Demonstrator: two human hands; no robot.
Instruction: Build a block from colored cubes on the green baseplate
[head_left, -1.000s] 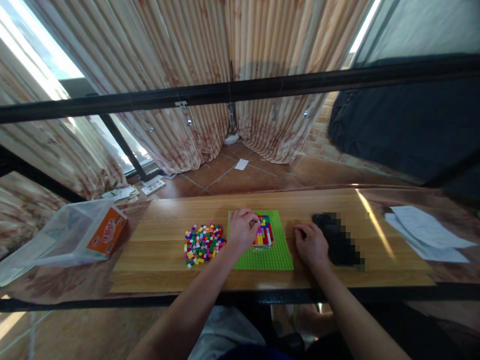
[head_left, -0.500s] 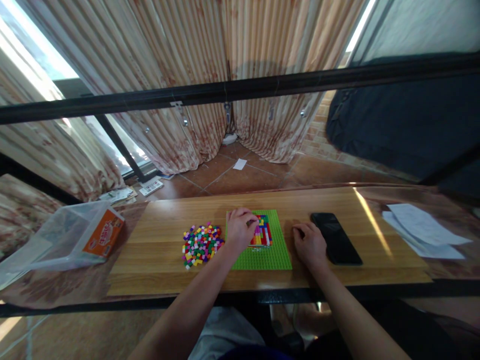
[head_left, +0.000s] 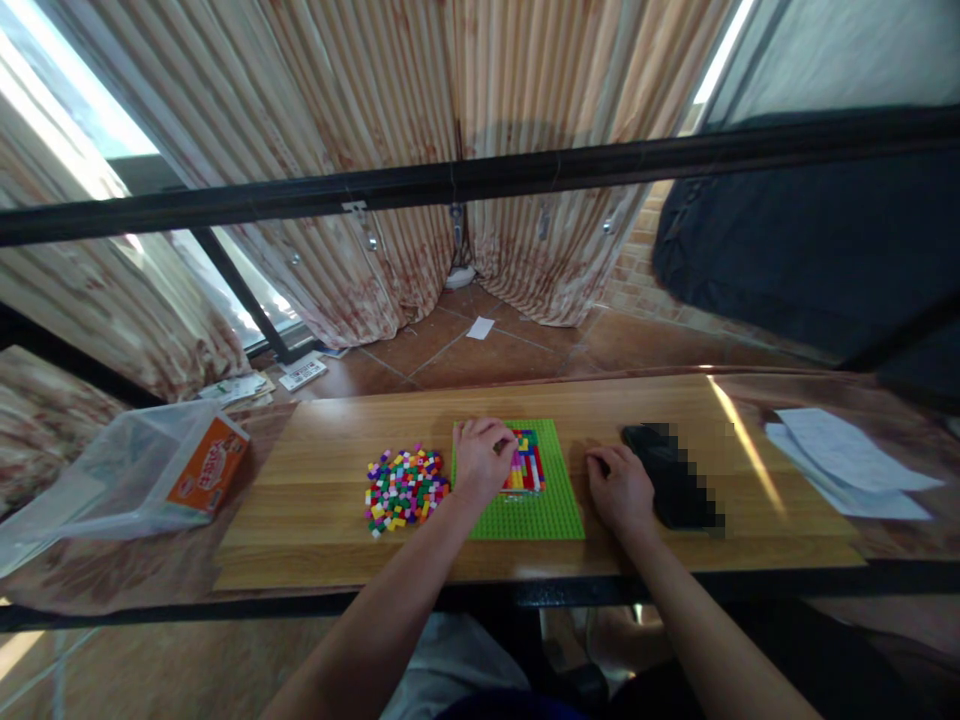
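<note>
A green studded baseplate (head_left: 564, 500) lies on the wooden board. Near its middle stands a block of colourful building bricks (head_left: 531, 470), in red, yellow, blue, white and pink rows. My left hand (head_left: 480, 462) is over the left part of this build, thumb and fingers bent together in a pinch; anything between the fingertips is too small to make out. To the left of that hand sits a heap of loose small bricks (head_left: 405, 490) in many colours. My right hand (head_left: 619, 485) rests on the board between the baseplate and a black phone (head_left: 667, 475), its fingers curled in.
A clear plastic box (head_left: 142, 470) with an orange label stands at the left end. White papers (head_left: 847, 462) lie at the right end. A black metal bar (head_left: 480, 180) crosses beyond the wooden board (head_left: 315, 560), in front of curtains.
My left hand has stayed over the brick build with only a very slight shift. The right hand, the heap and the baseplate look unmoved.
</note>
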